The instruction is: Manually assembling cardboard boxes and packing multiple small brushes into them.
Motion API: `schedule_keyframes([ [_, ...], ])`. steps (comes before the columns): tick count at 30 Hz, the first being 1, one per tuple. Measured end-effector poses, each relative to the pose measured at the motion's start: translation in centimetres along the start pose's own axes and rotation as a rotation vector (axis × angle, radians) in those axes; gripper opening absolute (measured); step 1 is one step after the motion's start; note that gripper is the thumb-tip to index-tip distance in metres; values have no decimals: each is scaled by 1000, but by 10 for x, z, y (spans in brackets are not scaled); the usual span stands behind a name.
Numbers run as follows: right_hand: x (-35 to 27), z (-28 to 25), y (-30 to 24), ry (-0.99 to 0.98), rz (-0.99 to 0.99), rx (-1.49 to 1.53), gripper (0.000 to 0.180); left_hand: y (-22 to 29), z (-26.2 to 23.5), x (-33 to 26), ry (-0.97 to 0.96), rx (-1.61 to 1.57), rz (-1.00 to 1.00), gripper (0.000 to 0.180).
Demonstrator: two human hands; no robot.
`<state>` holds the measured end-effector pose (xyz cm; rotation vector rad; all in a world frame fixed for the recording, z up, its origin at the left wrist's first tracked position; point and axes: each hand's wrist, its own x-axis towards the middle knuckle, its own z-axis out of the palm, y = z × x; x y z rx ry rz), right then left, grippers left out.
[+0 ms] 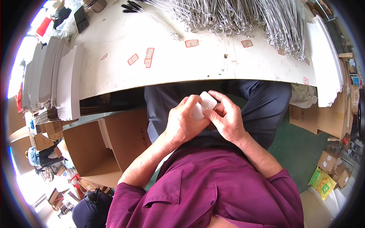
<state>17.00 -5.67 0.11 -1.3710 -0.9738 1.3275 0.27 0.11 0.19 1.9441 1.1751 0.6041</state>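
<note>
The small white pad is mostly covered: the fingers of the left hand wrap over its lower half, and the right hand hides its right side. Only one rounded corner shows, so its whole shape cannot be told. The palms of both hands are turned away and cannot be seen. The pile of wire pieces is cut off by the top edge, and the wires are too thin and tangled to count. The desk hides the person's knees. The stickers on it are too small to read. A person at the far left is tiny and blurry.
</note>
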Motion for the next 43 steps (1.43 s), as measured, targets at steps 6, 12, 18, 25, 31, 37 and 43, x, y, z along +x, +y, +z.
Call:
schedule_keyframes([
  [6, 8, -4, -6, 2, -459, -586, 35, 0, 7, -2, 27, -29, 13, 44],
  [12, 13, -2, -14, 3, -510, -673, 28, 2, 9, -3, 20, 8, -165, 64],
  [18, 20, 3, -14, -70, -23, -220, 17, -5, 8, -2, 22, 26, -103, 83],
  [25, 20, 11, -12, -12, 18, -179, 11, -2, 10, -7, 45, 83, -48, 82],
  [31, 22, -5, -12, -20, 228, 7, 16, 3, 5, -9, -45, 183, -85, 58],
  [37, 21, -8, -4, -45, 227, 38, 19, -1, 5, -13, -105, 172, -130, 55],
  [43, 20, -6, -6, -49, 201, 0, 16, -3, 4, -16, -86, 143, -107, 54],
])
